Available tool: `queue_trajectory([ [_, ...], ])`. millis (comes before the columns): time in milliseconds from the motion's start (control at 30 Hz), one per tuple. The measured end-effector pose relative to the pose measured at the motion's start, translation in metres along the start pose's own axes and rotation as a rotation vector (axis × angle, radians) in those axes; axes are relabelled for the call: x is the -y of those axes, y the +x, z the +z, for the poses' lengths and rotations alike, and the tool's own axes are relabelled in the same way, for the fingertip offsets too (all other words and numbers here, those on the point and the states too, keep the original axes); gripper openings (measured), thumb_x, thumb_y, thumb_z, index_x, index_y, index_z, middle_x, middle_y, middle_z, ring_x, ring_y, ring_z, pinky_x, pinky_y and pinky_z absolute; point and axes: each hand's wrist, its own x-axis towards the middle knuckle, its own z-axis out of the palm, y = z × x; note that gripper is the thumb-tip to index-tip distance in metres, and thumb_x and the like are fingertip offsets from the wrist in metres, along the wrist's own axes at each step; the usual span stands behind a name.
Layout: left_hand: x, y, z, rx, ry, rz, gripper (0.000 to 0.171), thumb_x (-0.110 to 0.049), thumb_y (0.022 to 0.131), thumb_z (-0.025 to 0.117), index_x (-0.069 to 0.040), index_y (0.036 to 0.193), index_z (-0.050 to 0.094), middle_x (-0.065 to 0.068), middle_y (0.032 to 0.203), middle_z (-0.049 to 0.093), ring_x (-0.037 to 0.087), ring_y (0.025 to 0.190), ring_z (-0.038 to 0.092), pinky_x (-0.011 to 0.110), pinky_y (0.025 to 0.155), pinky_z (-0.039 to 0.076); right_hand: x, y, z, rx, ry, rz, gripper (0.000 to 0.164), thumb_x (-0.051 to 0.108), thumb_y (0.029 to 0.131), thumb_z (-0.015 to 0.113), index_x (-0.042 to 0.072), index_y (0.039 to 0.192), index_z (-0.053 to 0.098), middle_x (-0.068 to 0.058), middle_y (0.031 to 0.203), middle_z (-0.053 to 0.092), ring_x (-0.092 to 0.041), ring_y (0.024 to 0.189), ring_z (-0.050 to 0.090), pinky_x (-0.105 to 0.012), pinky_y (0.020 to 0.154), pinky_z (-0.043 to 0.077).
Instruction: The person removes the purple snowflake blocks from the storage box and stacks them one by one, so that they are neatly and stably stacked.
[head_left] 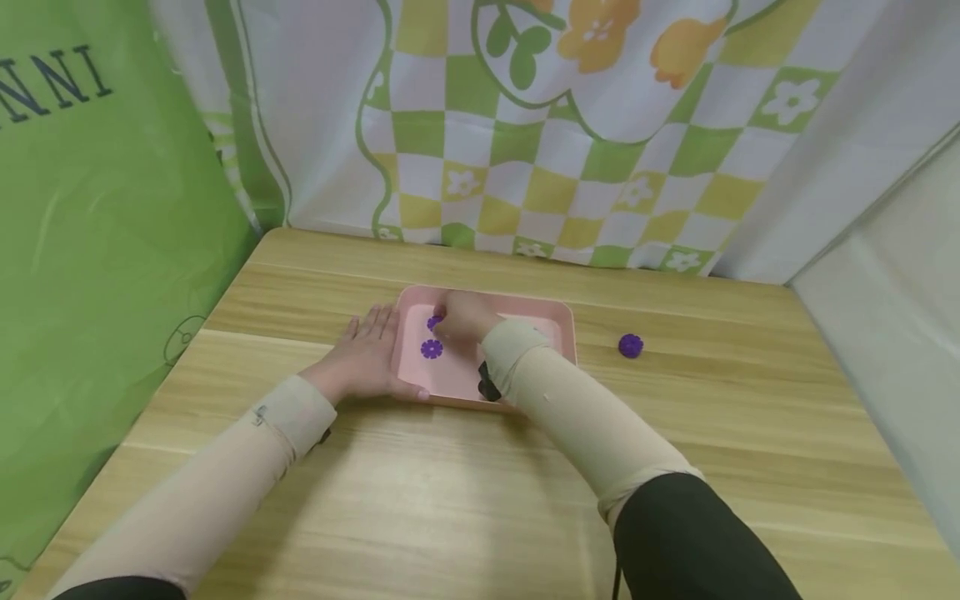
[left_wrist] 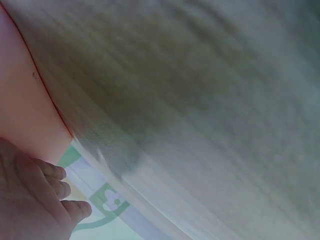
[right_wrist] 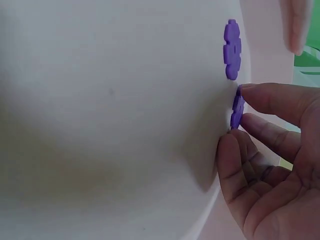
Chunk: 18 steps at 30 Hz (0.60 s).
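A pink rectangular tray (head_left: 450, 379) lies on the table. My left hand (head_left: 363, 358) rests along its left side with fingers stretched out, the thumb at the front left corner. Inside the tray, my right hand (head_left: 467, 317) reaches to the back left area. Thumb and fingers pinch the edge of a purple flower-shaped plastic disc (right_wrist: 237, 107), low at the tray floor; the hand partly covers it in the head view. A second purple disc of this kind (head_left: 431, 349) lies flat on the tray floor, just nearer to me.
To the right of the tray a small round purple piece (head_left: 631, 346) sits on the wooden table (head_left: 720, 400). A checked, flowered curtain (head_left: 517, 167) hangs behind the table, with green cloth (head_left: 112, 250) on the left.
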Motion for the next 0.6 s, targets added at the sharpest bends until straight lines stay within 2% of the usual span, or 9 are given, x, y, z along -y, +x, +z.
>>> queue_trajectory([
  [100, 0.002, 0.0024, 0.0014, -0.001, -0.006, 0.0, 0.154, -0.09, 0.067, 0.068, 0.007, 0.161, -0.005, 0.027, 0.169, -0.007, 0.041, 0.155, -0.012, 0.058, 0.124, -0.005, 0.002, -0.0016, 0.0001, -0.018, -0.027, -0.001, 0.028, 0.013, 0.094, 0.073, 0.001, 0.12, 0.072, -0.012, 0.114, 0.073, -0.028, 0.109, 0.066, -0.038, 0.103, 0.05],
  [200, 0.003, 0.0039, 0.0022, -0.006, -0.005, 0.005, 0.155, -0.092, 0.066, 0.066, 0.007, 0.161, -0.005, 0.026, 0.169, -0.007, 0.04, 0.155, -0.012, 0.058, 0.124, -0.005, 0.003, -0.0036, -0.0006, -0.028, -0.03, 0.007, 0.024, 0.012, 0.094, 0.074, 0.001, 0.115, 0.071, -0.012, 0.11, 0.073, -0.028, 0.105, 0.066, -0.037, 0.099, 0.052],
  [333, 0.0026, 0.0029, 0.0025, -0.016, -0.003, 0.01, 0.156, -0.092, 0.065, 0.067, 0.008, 0.161, -0.004, 0.028, 0.169, -0.005, 0.042, 0.155, -0.01, 0.061, 0.123, -0.004, 0.0017, -0.0052, -0.0008, -0.024, 0.006, 0.012, 0.02, 0.013, 0.091, 0.077, 0.004, 0.107, 0.068, -0.009, 0.103, 0.07, -0.026, 0.097, 0.064, -0.036, 0.093, 0.053],
  [600, 0.0002, -0.0009, 0.0018, -0.015, -0.001, 0.001, 0.155, -0.089, 0.066, 0.069, 0.009, 0.16, -0.004, 0.029, 0.168, -0.005, 0.043, 0.155, -0.009, 0.06, 0.123, -0.005, -0.0063, -0.0093, -0.003, -0.042, 0.055, -0.005, 0.02, 0.009, 0.091, 0.076, 0.004, 0.108, 0.067, -0.011, 0.109, 0.07, -0.027, 0.101, 0.063, -0.037, 0.094, 0.052],
])
